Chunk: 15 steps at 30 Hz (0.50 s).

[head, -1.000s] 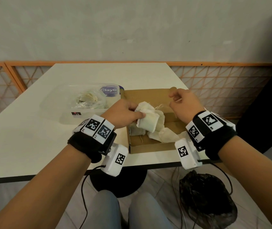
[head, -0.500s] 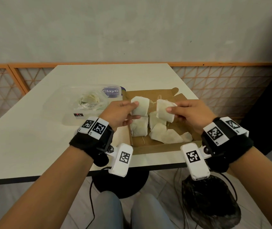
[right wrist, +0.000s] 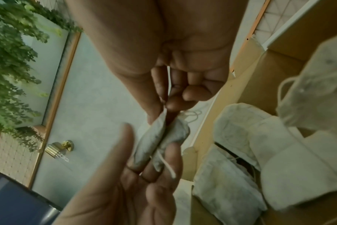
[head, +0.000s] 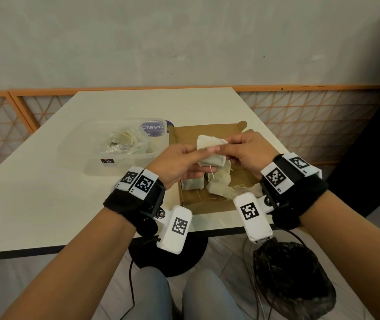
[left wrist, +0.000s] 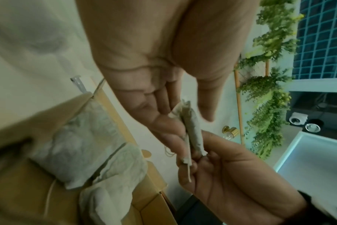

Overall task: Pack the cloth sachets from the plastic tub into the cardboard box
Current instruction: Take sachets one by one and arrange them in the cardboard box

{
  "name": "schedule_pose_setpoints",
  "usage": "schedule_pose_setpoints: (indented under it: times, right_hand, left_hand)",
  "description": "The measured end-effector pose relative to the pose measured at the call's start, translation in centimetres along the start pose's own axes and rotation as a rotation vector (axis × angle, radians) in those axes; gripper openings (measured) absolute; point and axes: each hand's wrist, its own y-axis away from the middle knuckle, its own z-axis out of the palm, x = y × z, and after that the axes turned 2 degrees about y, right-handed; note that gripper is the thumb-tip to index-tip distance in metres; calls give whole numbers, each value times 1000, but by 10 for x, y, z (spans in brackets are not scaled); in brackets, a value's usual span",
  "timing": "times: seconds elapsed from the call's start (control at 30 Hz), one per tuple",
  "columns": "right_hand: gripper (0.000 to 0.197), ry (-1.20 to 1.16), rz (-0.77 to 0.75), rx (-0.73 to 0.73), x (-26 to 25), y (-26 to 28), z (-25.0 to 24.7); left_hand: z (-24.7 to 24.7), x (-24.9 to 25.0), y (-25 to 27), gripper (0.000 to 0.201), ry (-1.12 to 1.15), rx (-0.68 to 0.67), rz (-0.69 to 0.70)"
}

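Together, two sachets sit face to face above the box, pinched between both hands. From the head they read as one overlapping pair; the wrist views show them edge-on as two flat pads. The left hand clamps them between thumb and straight fingers; the right hand pinches their right edge. More sachets lie in the box. Left of it on the desk stands the tub, still holding some.
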Motion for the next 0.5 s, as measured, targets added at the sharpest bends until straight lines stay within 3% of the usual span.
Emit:
schedule_pose_setpoints:
  times: [0.13, 0.23, 0.33, 0.4, 0.5]
  right_hand:
    - [10, 7, 12, -13, -1, -2, 5]
    - [7, -226, 61, 2, -6, -2, 1]
    - [7, -404, 164, 103, -10, -7, -13]
    - [10, -363, 221, 169, -6, -9, -18]
    - [31, -289, 180, 100, -2, -3, -12]
  left_hand:
    - [-3, -6, -6, 18, -106, 4, 33]
    - [-4, -10, -6, 14, -159, 2, 24]
    - [-11, -12, -4, 21, -144, 20, 24]
    - [-16, -12, -4, 31, -129, 38, 24]
    - [-20, -9, -5, 42, -116, 50, 39]
